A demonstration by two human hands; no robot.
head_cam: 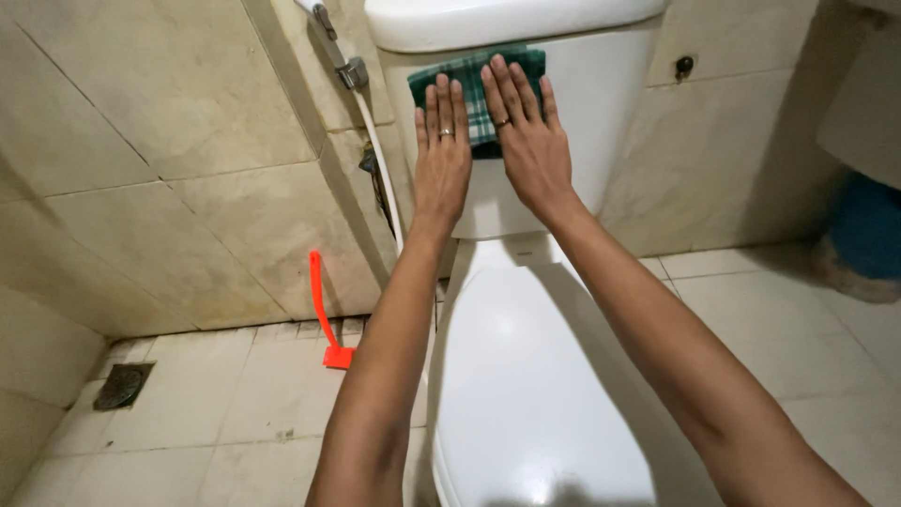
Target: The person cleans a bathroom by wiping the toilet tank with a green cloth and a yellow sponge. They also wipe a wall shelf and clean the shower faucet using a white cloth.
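Flat hands [488, 141] on checked cloth [477, 80]

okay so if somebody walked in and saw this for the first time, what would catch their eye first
Most likely the two hands pressed flat on a green checked cloth against the front of the white toilet tank: the left hand at the cloth's left edge, the right hand over its middle. Next, the bright orange brush leaning against the tiled wall at lower left, beside the closed toilet lid.
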